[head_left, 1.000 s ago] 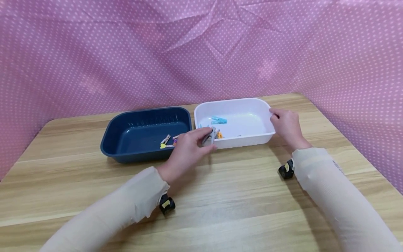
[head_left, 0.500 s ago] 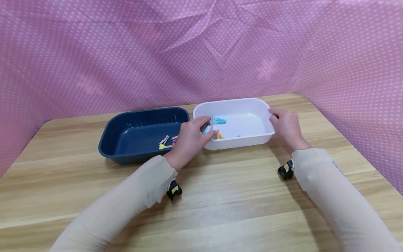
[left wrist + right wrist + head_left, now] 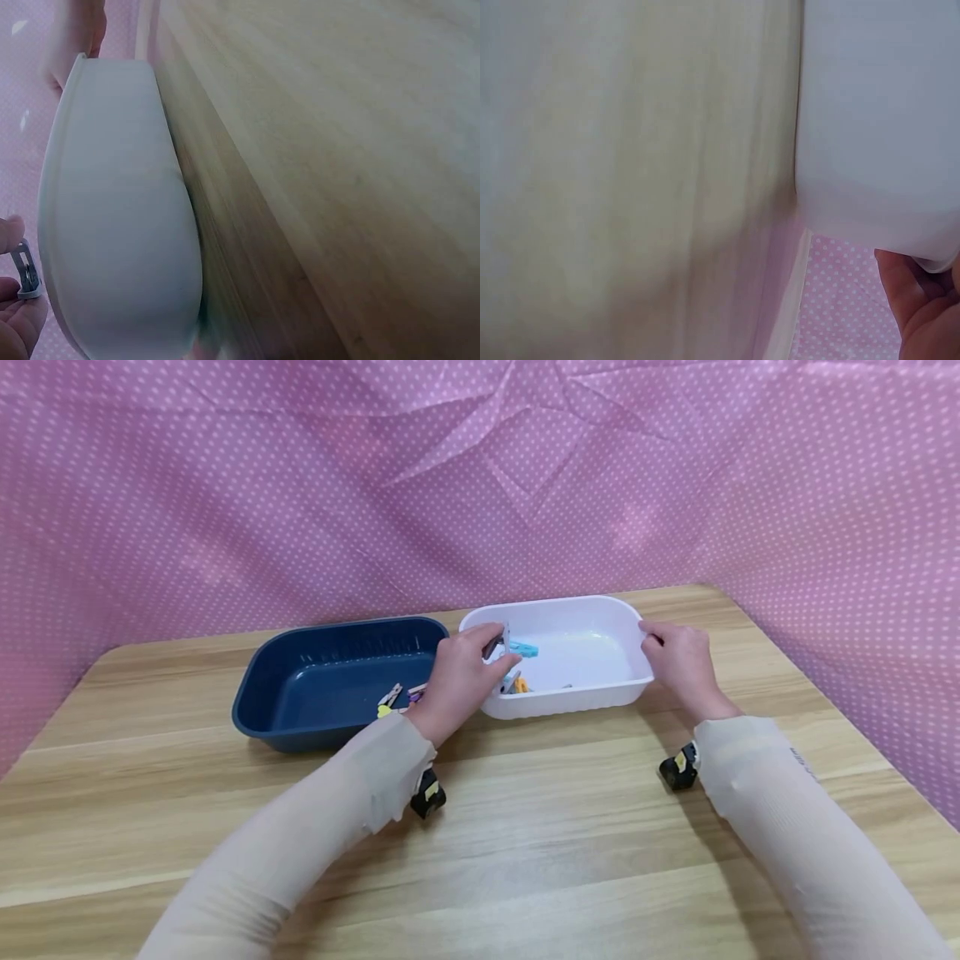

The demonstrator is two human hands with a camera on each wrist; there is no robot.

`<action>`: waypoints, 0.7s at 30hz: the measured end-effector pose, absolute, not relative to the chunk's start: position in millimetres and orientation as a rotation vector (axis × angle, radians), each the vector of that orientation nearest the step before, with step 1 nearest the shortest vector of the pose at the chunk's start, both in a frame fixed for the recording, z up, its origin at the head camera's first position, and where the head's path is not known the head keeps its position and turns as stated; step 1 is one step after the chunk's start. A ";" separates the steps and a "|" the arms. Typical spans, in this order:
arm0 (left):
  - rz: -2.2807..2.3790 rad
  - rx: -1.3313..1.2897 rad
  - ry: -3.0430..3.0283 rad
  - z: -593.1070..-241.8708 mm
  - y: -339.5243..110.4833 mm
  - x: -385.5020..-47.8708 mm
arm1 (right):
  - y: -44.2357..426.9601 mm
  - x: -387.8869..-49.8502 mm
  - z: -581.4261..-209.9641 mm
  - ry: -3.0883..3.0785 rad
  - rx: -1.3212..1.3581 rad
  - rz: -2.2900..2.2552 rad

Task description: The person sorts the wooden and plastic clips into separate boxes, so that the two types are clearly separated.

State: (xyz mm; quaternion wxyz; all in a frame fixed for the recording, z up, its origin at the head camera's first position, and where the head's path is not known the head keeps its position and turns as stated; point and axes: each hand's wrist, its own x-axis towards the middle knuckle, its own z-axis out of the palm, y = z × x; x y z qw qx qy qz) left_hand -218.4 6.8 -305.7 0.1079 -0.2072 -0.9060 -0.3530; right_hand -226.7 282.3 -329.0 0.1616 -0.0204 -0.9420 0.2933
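Observation:
My left hand (image 3: 459,678) pinches a grey clothespin (image 3: 27,271) between thumb and fingers, over the left end of a white plastic basin (image 3: 573,698). In the left wrist view, the clothespin stands just off the basin's rim. My right hand (image 3: 681,667) grips the basin's right rim; in the right wrist view, its fingers (image 3: 900,281) are at the rim's corner. On the basin floor lie a light blue clothespin (image 3: 525,649) and an orange one (image 3: 522,686), with more pieces partly hidden by my left hand.
Left of the white basin stands a dark blue basin (image 3: 296,741). In its near right corner are small wooden clothespins (image 3: 390,695), one with a yellow heart, partly behind my left hand. A pink dotted curtain (image 3: 480,485) hangs behind the wooden table (image 3: 570,843).
Holding the grey clothespin, my left hand has moved forward from the near rim to over the white basin's left end. The right hand keeps its grip on the rim.

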 end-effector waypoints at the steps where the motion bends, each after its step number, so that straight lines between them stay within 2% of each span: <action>1: -1.038 -0.608 -2.665 -306.1 7.0 -218.9 | 282.2 -226.9 -329.1 -2.689 -0.056 0.836; 13: -1.185 -0.483 -2.644 -307.6 -8.4 -211.0 | 281.4 -229.3 -329.0 -2.709 -0.030 0.852; 21: -1.248 -0.507 -2.494 -310.9 -43.2 -192.5 | 286.8 -224.9 -325.5 -2.706 -0.046 0.853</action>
